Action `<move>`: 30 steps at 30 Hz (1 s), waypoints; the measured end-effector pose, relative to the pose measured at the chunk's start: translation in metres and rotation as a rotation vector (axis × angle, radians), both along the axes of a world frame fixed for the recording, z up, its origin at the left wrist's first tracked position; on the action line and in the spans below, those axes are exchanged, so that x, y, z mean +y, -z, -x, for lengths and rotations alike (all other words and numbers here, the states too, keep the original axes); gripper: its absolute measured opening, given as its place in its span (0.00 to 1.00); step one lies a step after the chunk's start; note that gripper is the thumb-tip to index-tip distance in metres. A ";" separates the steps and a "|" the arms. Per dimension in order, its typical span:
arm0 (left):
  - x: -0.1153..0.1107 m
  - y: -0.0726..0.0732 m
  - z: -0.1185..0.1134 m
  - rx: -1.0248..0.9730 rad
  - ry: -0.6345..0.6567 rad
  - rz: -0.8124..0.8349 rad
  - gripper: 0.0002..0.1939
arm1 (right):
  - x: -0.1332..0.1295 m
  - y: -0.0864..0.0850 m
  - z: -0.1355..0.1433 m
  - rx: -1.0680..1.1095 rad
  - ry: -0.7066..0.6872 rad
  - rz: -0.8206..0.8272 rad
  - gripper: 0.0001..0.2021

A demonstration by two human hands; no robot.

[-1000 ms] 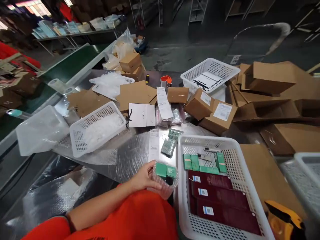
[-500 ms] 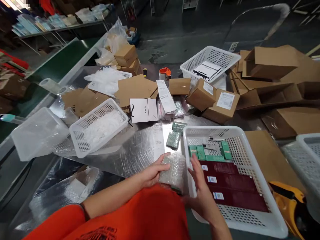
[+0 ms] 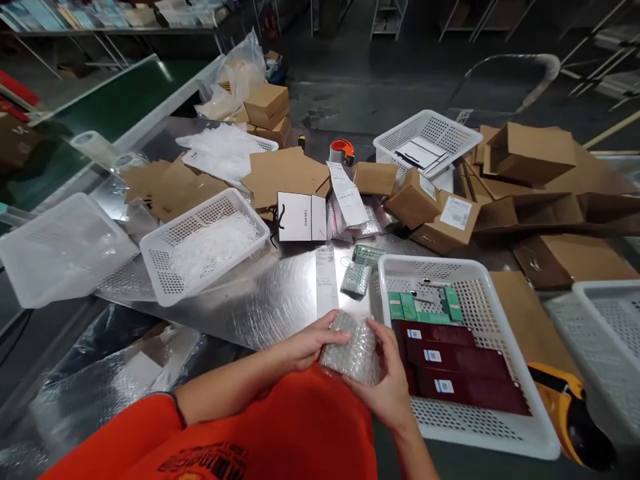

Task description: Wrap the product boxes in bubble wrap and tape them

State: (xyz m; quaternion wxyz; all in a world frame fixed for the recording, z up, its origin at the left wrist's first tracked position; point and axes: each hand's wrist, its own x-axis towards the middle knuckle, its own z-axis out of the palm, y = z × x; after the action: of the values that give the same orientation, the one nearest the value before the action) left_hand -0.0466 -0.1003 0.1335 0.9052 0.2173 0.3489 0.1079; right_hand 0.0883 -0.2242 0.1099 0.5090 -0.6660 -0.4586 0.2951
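Note:
A bubble-wrapped packet (image 3: 353, 350) is held between both hands, close to my body at the table's front edge. My left hand (image 3: 313, 343) grips its left side, the thumb lying across the top. On the right side, my right hand (image 3: 387, 373) closes around it with fingers and thumb. What lies inside the wrap cannot be made out. Just beyond, two small green bubble-wrapped packets (image 3: 356, 279) rest on the metal table (image 3: 280, 293). Beside my right hand stands a white basket (image 3: 525, 373) with dark red boxes (image 3: 460, 360) and small green boxes (image 3: 409, 307).
A white basket of shredded filler (image 3: 215, 253) stands left. A white CHANEL bag (image 3: 301, 217), a paper slip (image 3: 347, 193) and cardboard boxes (image 3: 445, 220) lie at the back. An orange tape dispenser (image 3: 343, 151) stands behind them. A yellow-and-black tool (image 3: 575, 413) sits at far right.
My right hand, spread and apart from the packet before, has come in and closed on its right side. The left hand keeps its hold. The whole view has shifted slightly.

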 end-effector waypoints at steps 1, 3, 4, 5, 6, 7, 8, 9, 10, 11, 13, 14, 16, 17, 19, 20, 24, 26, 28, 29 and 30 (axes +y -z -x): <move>0.000 0.001 0.001 -0.003 0.012 -0.005 0.28 | -0.002 0.000 0.001 -0.007 0.004 0.001 0.39; 0.000 0.005 0.002 -0.008 0.033 -0.009 0.29 | -0.007 0.000 0.002 0.013 0.007 0.049 0.39; -0.001 0.008 0.003 -0.005 0.040 -0.007 0.31 | -0.010 0.001 0.002 0.048 0.001 0.100 0.41; -0.003 0.012 0.003 0.006 0.043 -0.010 0.34 | -0.012 0.003 0.001 0.107 -0.010 0.158 0.46; -0.004 0.016 0.004 0.021 0.040 -0.020 0.41 | -0.014 0.005 0.000 0.195 -0.024 0.210 0.51; -0.006 0.020 0.004 0.039 0.029 -0.039 0.49 | -0.015 0.008 -0.001 0.304 -0.025 0.249 0.57; -0.008 0.025 0.004 0.057 0.014 -0.062 0.57 | -0.015 0.011 -0.001 0.423 -0.008 0.279 0.62; -0.009 0.030 0.004 0.073 0.000 -0.084 0.63 | -0.013 0.014 -0.002 0.536 0.019 0.306 0.64; -0.010 0.034 0.004 0.087 -0.014 -0.101 0.67 | -0.010 0.017 -0.001 0.633 0.047 0.333 0.65; -0.011 0.039 0.003 0.100 -0.022 -0.111 0.66 | -0.006 0.020 -0.001 0.708 0.068 0.366 0.62; -0.010 0.046 0.001 0.134 -0.039 -0.127 0.56 | 0.003 0.024 0.002 0.804 0.095 0.433 0.53; -0.009 0.049 -0.001 0.154 -0.044 -0.137 0.47 | 0.008 0.026 0.004 0.840 0.098 0.450 0.47; -0.007 0.054 -0.004 0.187 -0.064 -0.147 0.35 | 0.016 0.032 0.005 0.902 0.127 0.448 0.39; -0.006 0.056 -0.006 0.200 -0.081 -0.135 0.32 | 0.020 0.035 0.005 0.929 0.143 0.438 0.37; -0.004 0.060 -0.008 0.206 -0.111 -0.069 0.30 | 0.025 0.043 0.003 0.965 0.152 0.417 0.37; -0.002 0.061 -0.010 0.199 -0.121 -0.026 0.30 | 0.028 0.047 0.001 0.970 0.154 0.412 0.38; 0.007 0.071 -0.017 0.174 -0.146 0.040 0.29 | 0.040 0.061 -0.007 0.929 0.152 0.416 0.37; 0.016 0.079 -0.022 0.189 -0.156 0.028 0.27 | 0.050 0.065 -0.011 0.901 0.131 0.416 0.37; 0.027 0.086 -0.026 0.219 -0.159 0.039 0.24 | 0.062 0.069 -0.019 0.867 0.078 0.424 0.37; 0.033 0.090 -0.026 0.238 -0.173 0.046 0.22 | 0.069 0.072 -0.024 0.822 0.062 0.435 0.37; 0.039 0.093 -0.025 0.262 -0.197 0.049 0.20 | 0.078 0.075 -0.029 0.738 0.073 0.453 0.38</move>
State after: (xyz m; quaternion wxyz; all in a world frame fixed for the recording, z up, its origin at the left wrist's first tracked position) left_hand -0.0211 -0.0612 0.0408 0.8422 0.1719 0.4860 0.1582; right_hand 0.1176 -0.1466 0.0347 0.4901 -0.6265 -0.1455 0.5883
